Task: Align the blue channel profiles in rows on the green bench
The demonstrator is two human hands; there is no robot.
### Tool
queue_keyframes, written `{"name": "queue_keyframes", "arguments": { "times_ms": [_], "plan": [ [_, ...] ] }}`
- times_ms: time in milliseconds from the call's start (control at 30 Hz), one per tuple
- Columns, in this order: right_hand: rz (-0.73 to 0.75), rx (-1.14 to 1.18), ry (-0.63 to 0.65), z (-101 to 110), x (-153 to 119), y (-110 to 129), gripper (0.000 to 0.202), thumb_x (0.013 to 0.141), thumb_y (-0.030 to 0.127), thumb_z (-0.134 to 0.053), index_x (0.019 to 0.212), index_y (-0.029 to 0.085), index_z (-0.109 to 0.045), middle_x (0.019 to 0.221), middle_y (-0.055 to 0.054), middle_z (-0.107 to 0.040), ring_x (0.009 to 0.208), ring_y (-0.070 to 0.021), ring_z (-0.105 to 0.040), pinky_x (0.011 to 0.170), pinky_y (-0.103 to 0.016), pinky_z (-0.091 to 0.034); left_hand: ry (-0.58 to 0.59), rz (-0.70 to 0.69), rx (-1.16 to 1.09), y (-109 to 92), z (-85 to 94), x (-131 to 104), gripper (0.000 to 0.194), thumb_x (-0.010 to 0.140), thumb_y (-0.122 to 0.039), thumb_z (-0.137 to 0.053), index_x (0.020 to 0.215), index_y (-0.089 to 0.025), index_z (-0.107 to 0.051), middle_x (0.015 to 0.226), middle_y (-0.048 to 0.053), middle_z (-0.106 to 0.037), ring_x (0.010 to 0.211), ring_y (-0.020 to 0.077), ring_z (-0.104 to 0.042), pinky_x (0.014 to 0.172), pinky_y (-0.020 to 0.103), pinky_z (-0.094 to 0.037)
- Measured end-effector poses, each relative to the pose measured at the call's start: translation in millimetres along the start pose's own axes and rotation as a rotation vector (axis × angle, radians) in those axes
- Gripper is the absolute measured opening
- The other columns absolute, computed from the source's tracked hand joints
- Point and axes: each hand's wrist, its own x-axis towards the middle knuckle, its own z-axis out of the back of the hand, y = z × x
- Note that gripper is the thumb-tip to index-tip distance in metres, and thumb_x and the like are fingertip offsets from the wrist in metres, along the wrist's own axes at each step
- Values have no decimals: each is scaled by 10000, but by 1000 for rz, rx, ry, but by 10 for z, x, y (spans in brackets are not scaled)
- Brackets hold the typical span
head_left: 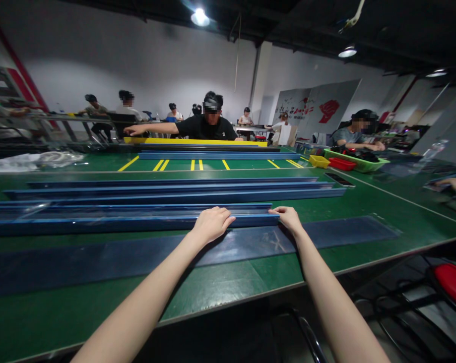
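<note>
A long blue channel-shaped strip (118, 223) lies crosswise on the green table, its right end between my hands. My left hand (211, 223) is closed over the near wall of this channel, a short way in from that end. At the very tip, my right hand (288, 218) pinches the channel's end with thumb and fingers; the fingertips are partly hidden. Nearer to me, under my forearms, a flat, dark blue, shiny strip (250, 244) stretches across the table. Beyond my hands are more blue channels (212, 194), lying parallel.
Across the green table (220, 290), a person in black (208, 126) sits behind long yellow (197, 142) and blue strips. Thin yellow strips (193, 165) lie there. To the right are a phone (340, 180), a yellow bin (319, 161), a red bin (342, 164) and a green basket (371, 165).
</note>
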Motion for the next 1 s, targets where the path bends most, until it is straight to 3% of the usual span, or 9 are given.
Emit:
{"name": "queue_keyframes", "arguments": {
  "times_ms": [1000],
  "plan": [
    [23, -45, -4, -2, 38, -50, 325, 572, 455, -615, 652, 147, -682, 623, -64, -660, 588, -160, -573, 531, -230, -387, 19, 15, -11, 8, -16, 13, 379, 908, -384, -258, 914, -197, -587, 946, 27, -640, 891, 172, -577, 708, 265, -432]
  ]
}}
